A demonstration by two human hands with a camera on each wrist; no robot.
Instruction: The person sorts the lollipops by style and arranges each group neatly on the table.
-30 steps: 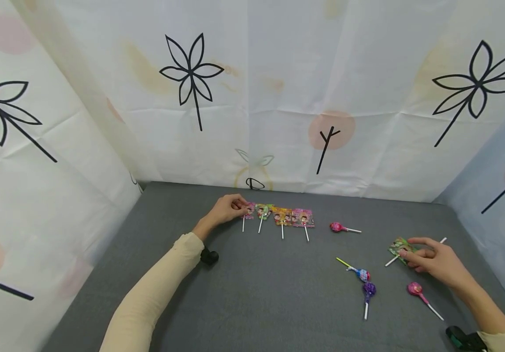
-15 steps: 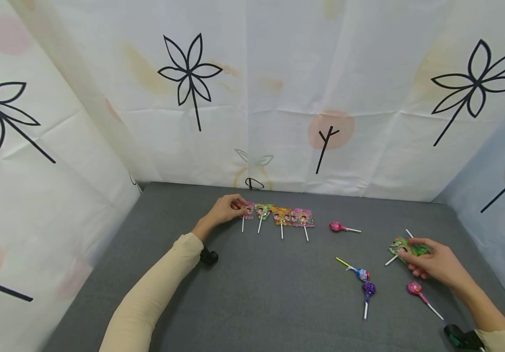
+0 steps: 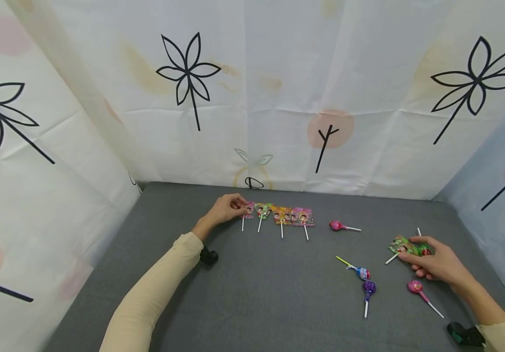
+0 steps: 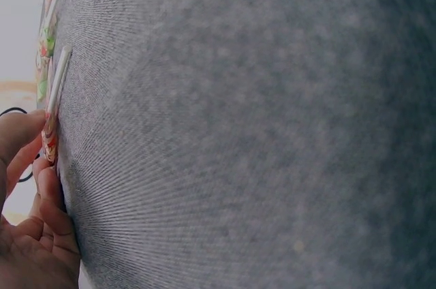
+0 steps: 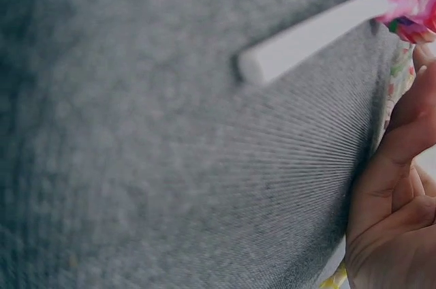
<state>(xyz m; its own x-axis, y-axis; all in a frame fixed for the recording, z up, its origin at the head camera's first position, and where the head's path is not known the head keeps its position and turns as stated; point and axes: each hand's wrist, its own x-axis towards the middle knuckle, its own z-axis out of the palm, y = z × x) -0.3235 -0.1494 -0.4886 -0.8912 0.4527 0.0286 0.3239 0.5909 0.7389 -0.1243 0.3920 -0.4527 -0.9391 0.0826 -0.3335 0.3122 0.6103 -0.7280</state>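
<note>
In the head view my left hand (image 3: 226, 209) pinches the edge of a pink flat-wrapped lollipop (image 3: 248, 211), leftmost in a row at the back of the table. Beside it lie a green flat-wrapped lollipop (image 3: 263, 210), an orange one (image 3: 282, 215) and another pink one (image 3: 303, 217), sticks toward me. The left wrist view shows thumb and fingers (image 4: 26, 132) at the wrapper. On the right, my right hand (image 3: 438, 261) grips a green flat-wrapped lollipop (image 3: 399, 244) between thumb and index finger. Behind those fingers a second green-and-red lollipop (image 3: 424, 250) is partly hidden, stick upward.
Round lollipops lie loose on the grey table (image 3: 252, 293): a red one (image 3: 335, 226), a blue one (image 3: 362, 274), a purple one (image 3: 369, 287) and a pink one (image 3: 415, 287) near my right hand. A patterned white cloth (image 3: 279, 98) encloses the back and sides.
The stick of the partly hidden green-and-red lollipop has swung from pointing right to pointing upward, and more of its wrapper shows. My left hand and the row have stayed put.
</note>
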